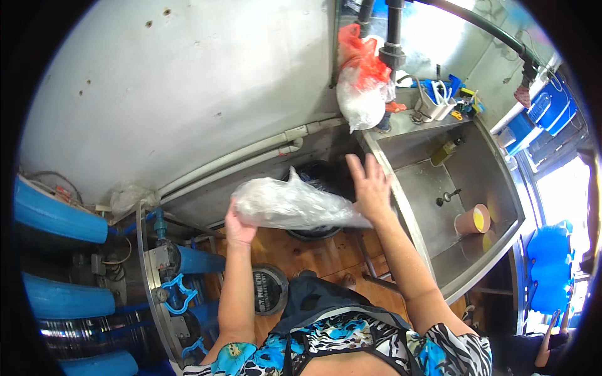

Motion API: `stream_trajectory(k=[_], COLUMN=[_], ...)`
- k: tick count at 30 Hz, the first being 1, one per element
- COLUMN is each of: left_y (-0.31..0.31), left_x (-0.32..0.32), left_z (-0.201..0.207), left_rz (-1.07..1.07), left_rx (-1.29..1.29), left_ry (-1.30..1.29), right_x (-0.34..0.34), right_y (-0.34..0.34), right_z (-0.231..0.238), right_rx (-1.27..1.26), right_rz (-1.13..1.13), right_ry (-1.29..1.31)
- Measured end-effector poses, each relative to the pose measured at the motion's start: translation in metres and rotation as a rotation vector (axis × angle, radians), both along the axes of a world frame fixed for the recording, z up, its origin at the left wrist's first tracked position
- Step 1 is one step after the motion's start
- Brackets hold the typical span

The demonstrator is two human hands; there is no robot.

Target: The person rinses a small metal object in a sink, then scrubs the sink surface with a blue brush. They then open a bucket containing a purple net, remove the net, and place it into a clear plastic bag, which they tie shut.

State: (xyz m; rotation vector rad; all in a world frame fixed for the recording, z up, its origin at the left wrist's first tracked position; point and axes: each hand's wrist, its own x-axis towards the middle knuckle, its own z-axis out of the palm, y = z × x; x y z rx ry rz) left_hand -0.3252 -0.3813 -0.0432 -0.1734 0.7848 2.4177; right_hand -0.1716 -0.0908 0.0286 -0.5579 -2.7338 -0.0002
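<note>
A crumpled clear plastic bag (285, 203) stretches sideways in front of me, with its bulkier end at the left. My left hand (240, 225) is closed on that end, and the plastic hides some of its fingers. At the bag's narrow right end is my right hand (372, 191), its fingers spread apart and pointing away from me. The bag's tip meets the thumb side of this hand, where I cannot see the contact clearly. Below the bag, partly covered by it, stands a dark bin (313, 233) with a black liner.
Right of me is a steel sink (414, 188) holding an orange cup (471, 220) and a bottle (443, 153). A white caddy (433, 108) stands behind it. Near a pipe hangs a red-and-white bag (362, 94). Blue cylinders (69, 294) line the left; a round dark container (269, 291) sits on the floor.
</note>
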Motion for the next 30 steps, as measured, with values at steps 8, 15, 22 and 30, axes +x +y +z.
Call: stream_trajectory(k=[8,15,22,30], left_y=[-0.018,-0.052,0.047,-0.018], left_x=[-0.021,-0.047,0.042,-0.038], left_z=[-0.053,-0.059,-0.026,-0.035], left_rz=[-0.132,-0.305,-0.243,-0.276], left_rx=[-0.109,-0.689,-0.863,0.278], left_ry=[0.053,0.145,0.608,0.056], right_x=[-0.049,-0.075,-0.104,-0.092], right_y=[-0.054,-0.010,-0.059,-0.023], right_z=[-0.067,-0.080,-0.051,-0.025], right_rx=[-1.299,-1.355,-1.759,-1.136], right_rz=[0.587,0.110,0.077,0.381], right_ry=[0.032,0.307,0.161,0.358])
